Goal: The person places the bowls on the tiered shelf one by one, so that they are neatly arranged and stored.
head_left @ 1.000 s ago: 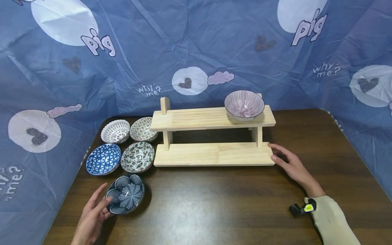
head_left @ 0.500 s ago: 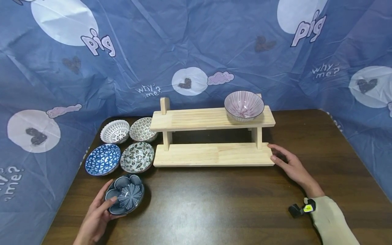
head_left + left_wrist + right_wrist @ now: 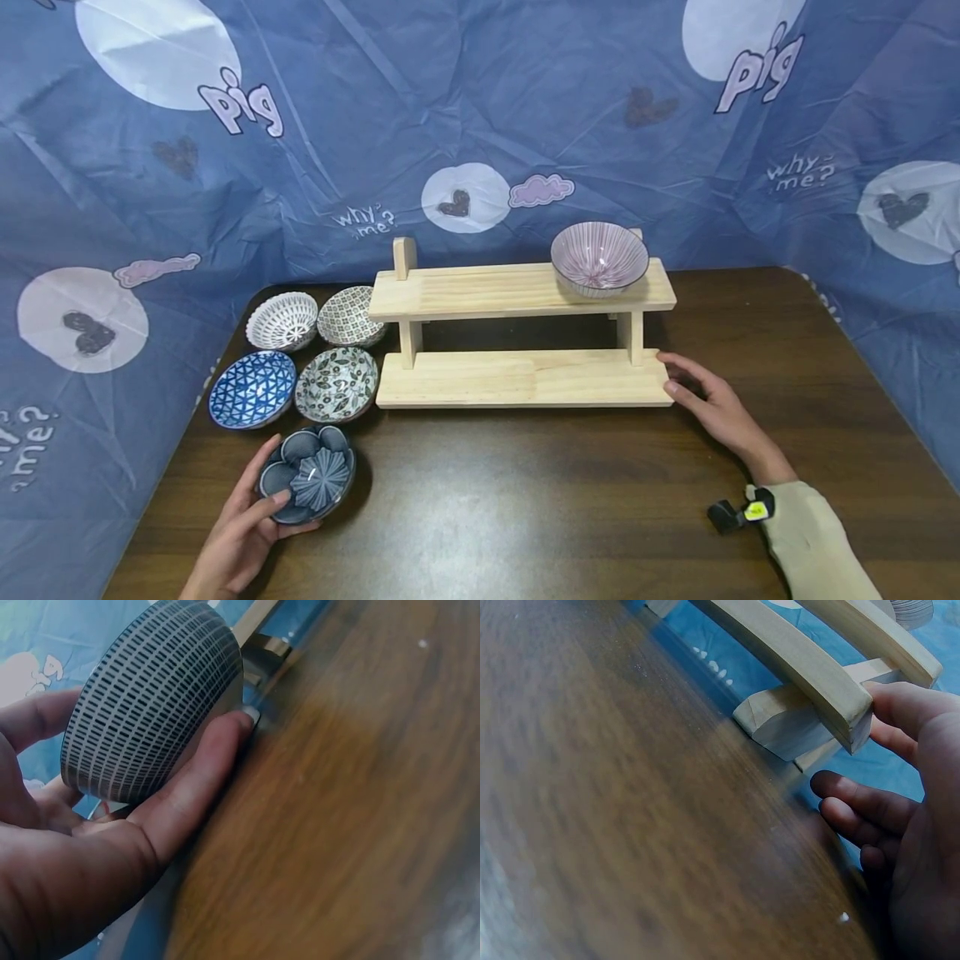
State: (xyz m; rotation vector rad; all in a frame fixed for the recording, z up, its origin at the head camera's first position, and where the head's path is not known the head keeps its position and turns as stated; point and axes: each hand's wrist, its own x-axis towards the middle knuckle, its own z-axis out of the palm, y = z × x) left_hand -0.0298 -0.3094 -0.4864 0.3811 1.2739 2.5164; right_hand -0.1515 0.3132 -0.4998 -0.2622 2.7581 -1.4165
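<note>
My left hand (image 3: 236, 529) holds a dark blue-grey bowl (image 3: 318, 482) with a flower-like relief inside. Its thumb lies over the near rim and the fingers reach beneath. From the left wrist, the bowl's outer wall (image 3: 154, 697) shows rows of dark dashes; the bowl is tilted in the grasp. At the right end of the two-tier wooden rack (image 3: 525, 379), my right hand (image 3: 716, 408) touches the lower board with thumb and index fingertips. Its other fingers hang loosely bent below the board (image 3: 817, 690) in the right wrist view. A purple-striped bowl (image 3: 598, 258) sits on the upper board's right side.
Left of the rack stand a white patterned bowl (image 3: 282, 322), a lattice-patterned bowl (image 3: 351, 317), a blue triangle-patterned bowl (image 3: 252, 389) and a leaf-patterned bowl (image 3: 337, 385). Blue printed cloth (image 3: 480, 100) hangs behind and beside the brown table (image 3: 510, 500).
My left hand has moved slightly right and closed onto the dark blue-grey bowl, its thumb coming further over the rim. The bowl has hardly shifted. My right hand stays at the rack's end.
</note>
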